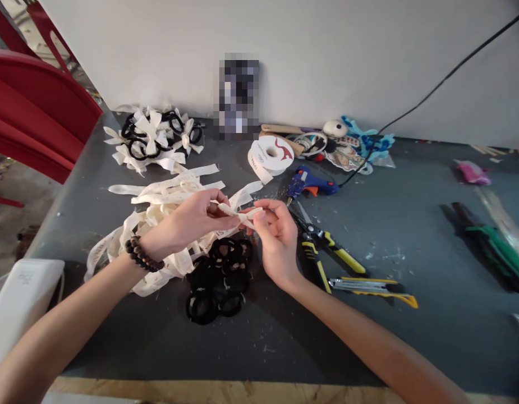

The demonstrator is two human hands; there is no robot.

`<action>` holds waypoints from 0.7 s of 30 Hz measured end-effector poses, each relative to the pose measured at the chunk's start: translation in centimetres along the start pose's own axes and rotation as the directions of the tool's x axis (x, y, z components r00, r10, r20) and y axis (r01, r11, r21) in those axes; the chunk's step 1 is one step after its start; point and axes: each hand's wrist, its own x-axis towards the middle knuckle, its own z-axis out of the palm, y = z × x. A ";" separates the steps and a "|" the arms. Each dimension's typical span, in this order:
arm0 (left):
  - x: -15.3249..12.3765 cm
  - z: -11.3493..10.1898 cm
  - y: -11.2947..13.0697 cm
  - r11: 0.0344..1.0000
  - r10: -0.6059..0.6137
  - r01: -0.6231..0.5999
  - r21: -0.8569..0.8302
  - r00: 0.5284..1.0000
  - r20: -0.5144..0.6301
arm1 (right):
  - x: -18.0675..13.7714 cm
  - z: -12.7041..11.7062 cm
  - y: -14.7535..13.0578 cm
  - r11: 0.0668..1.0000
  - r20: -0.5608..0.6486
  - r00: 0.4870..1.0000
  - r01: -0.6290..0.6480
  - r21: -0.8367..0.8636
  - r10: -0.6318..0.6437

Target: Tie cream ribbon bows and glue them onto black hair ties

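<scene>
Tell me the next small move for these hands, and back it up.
Probably a gentle outward tug to snug the middle of the cream ribbon: the left hand and right hand pinch it on either side, and it looks gathered at its centre, much like the tied bows heaped at the back left.

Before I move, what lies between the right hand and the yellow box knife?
In the head view, a yellow-handled cutting tool lies between the right hand, which pinches the white ribbon bow, and the box knife.
</scene>
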 end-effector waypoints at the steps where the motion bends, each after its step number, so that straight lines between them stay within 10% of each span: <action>1: -0.1 0.0 0.1 1.000 0.004 -0.004 -0.019 1.000 0.003 | 0.0 0.0 -0.1 1.000 0.016 1.000 0.003 -0.020 -0.002; 21: -0.1 0.9 -0.8 0.976 0.193 -0.189 0.107 0.980 -0.036 | 0.1 -0.2 -0.2 0.995 -0.076 0.996 0.031 -0.093 -0.038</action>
